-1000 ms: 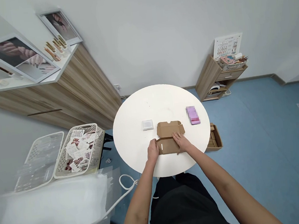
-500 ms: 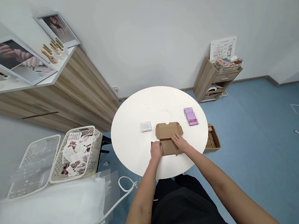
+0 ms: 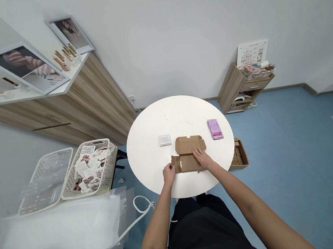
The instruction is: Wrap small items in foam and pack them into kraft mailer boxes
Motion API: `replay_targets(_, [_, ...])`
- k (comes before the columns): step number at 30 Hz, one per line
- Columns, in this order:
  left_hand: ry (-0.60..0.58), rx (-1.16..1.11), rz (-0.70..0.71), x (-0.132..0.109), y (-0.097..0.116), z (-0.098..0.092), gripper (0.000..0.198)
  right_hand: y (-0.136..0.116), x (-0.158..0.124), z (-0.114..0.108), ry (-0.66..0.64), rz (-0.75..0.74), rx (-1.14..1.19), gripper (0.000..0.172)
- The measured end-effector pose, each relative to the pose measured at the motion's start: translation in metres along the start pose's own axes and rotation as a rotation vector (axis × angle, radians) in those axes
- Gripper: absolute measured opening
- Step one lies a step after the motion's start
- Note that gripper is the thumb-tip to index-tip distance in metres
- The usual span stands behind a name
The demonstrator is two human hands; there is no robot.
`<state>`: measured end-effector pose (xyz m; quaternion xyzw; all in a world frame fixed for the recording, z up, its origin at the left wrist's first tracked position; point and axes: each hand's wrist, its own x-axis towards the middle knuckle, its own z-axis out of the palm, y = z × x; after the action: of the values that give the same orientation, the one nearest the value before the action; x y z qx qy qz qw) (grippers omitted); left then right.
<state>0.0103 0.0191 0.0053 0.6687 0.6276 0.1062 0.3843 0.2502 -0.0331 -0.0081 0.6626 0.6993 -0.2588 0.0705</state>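
Note:
An unfolded brown cardboard box (image 3: 190, 162) lies on the white round table (image 3: 147, 164), its lid panel spread out on the far side. My left hand (image 3: 169, 173) is closed on the box's left side flap, with the fingertips pinching its outer edge. A small white slot shows beside that flap's fold. Over the right part of the box rests my right hand (image 3: 202, 159), fingers stretched out and flat on the cardboard, thumb near the front edge. Left of the lid lies a flat clear-and-white case (image 3: 165, 140). A purple packet (image 3: 215, 129), blurred by pixels, lies to the right.
On the floor right of the table stands an open carton (image 3: 243, 160) of brown boxes. A white basket (image 3: 113, 161) of printed cards is at left, above a white cable (image 3: 129, 226). A wooden cabinet (image 3: 104, 95) and a small shelf unit (image 3: 228, 88) stand by the wall.
My left hand has moved left and slightly toward me, pulling the left side flap outward so it lies flatter and its slot shows. My right hand stays on the box.

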Motion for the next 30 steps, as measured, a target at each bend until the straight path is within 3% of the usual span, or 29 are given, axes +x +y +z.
replay_targets(6, [-0.065, 0.032, 0.079, -0.007, 0.031, 0.012, 0.015, 0.004, 0.005, 0.008, 0.022, -0.002, 0.01, 0.141])
replay_targets(12, [-0.089, 0.168, 0.103, -0.011, 0.045, 0.017, 0.019, 0.009, 0.009, 0.017, 0.067, -0.029, 0.047, 0.142])
replay_targets(15, [-0.127, 0.307, 0.065, -0.004, 0.05, 0.015, 0.03, 0.01, 0.01, 0.02, 0.076, -0.028, 0.038, 0.142])
replay_targets(23, [-0.154, 0.481, 0.007, 0.03, 0.061, 0.021, 0.028, 0.008, 0.008, 0.016, 0.078, -0.032, 0.002, 0.142])
replay_targets(30, [-0.139, 0.529, -0.014, 0.04, 0.056, 0.023, 0.016, 0.006, 0.007, 0.013, 0.063, -0.035, -0.01, 0.142])
